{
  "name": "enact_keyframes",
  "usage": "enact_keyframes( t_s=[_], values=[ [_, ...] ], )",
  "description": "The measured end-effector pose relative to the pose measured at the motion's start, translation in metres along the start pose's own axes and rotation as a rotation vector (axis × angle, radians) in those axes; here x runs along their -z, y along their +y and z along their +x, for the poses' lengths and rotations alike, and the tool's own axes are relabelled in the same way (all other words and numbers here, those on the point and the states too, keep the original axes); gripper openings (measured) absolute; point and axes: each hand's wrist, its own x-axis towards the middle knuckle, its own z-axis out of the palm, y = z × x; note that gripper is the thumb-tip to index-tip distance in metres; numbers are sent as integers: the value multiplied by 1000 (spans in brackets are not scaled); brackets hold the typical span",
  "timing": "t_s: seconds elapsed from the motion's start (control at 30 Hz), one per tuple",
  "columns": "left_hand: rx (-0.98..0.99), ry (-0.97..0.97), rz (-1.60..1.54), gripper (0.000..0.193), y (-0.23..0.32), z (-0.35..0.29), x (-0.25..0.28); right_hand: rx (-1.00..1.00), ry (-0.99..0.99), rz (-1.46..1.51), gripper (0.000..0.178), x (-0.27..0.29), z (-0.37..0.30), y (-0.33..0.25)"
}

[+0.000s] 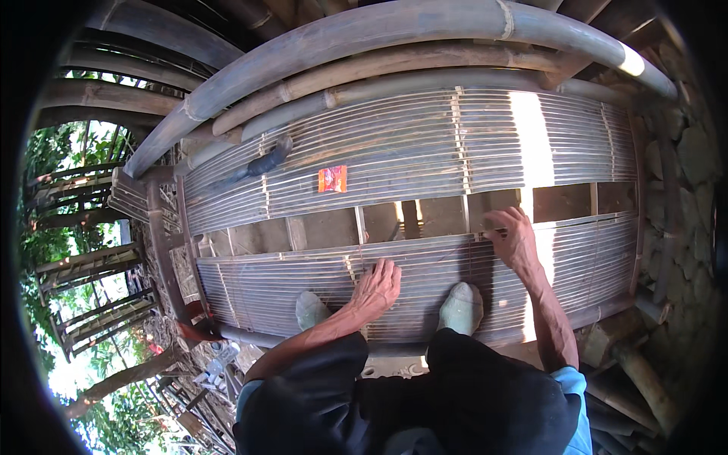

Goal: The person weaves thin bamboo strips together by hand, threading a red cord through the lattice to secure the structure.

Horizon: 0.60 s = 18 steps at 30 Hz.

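A bench-like frame carries two panels of thin bamboo slats, a far panel (409, 144) and a near panel (425, 262), with an open gap between them. My left hand (377, 286) rests over the near panel, its fingers curled together; anything they hold is hidden. Thin dark cord (470, 262) runs across the near slats close to my right hand (512, 235). That hand is bent at the near panel's far edge, fingertips pinched beside a crosspiece (465, 216). What lies between those fingertips is too small to make out.
On the far panel lie an orange-red packet (332, 179) and a dark-handled tool (269, 158). Thick bamboo poles (349, 38) form a rail behind. My feet in pale socks (461, 307) stand on the near slats. Stones (690, 159) are at the right.
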Motion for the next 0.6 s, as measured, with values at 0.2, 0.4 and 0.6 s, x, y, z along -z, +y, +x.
enact_keyframes(
  t_s=[0.2,0.4,0.6],
  values=[
    [430,40,-493,24,2,-7,-1,505,-3,-9,33,-29,-25,-52],
    [448,-20,-722,23,5,2,27,557,-5,-32,17,-52,-27,-33],
    [488,-4,-429,56,6,-2,39,506,-45,-147,13,-54,-23,-41]
  ],
)
